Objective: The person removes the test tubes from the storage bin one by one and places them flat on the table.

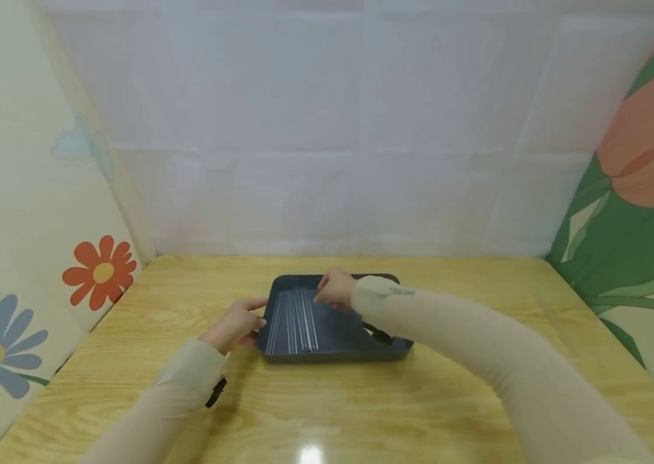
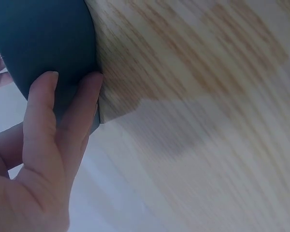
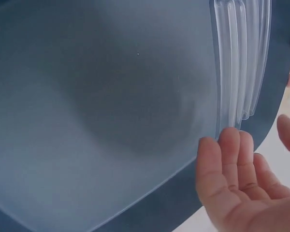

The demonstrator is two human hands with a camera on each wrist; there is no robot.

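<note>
A dark blue-grey tray rests on the wooden table. Along its left side lie several long clear tubes, roughly parallel and close together; their ends look rounded in the right wrist view. The left hand holds the tray's left wall, thumb at the rim and fingers against the outer side; in the left wrist view its fingers lie on that outer wall. Over the tray's far part hovers the right hand, fingers loosely bent and thumb apart. Its fingertips are near the tubes' ends, with nothing held.
The table has a wood-grain top. Behind it hangs a creased white sheet. Flower-printed panels stand at the left and right. A black strap shows under the right wrist, above the tray.
</note>
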